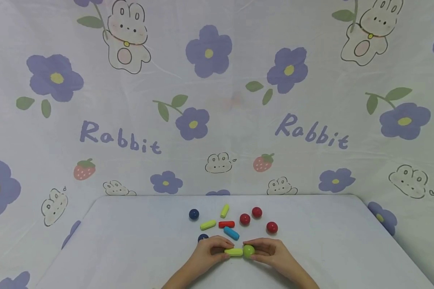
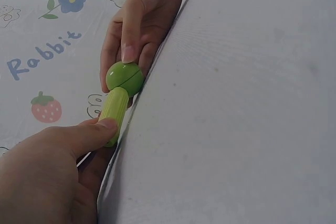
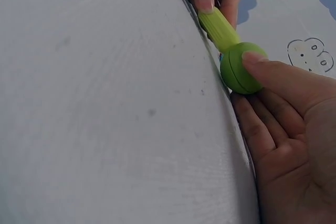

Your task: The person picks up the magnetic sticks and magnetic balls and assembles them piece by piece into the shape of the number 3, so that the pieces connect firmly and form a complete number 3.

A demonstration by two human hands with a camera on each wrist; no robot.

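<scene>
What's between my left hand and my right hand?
A yellow-green stick, pinched by your left hand, its end against a green ball, which your right hand holds; both wrist views show this.

Indoor tabletop [image 1: 130, 241], rabbit-print backdrop [image 1: 231, 92]

Left hand [image 1: 210, 249] and right hand [image 1: 275, 253] are both totally bare, forearms [image 1: 183, 274] too, pretty slim fingers [image 3: 256, 125], and the thumbnails [image 2: 108, 123] look kinda plain and rounded tbh.
</scene>
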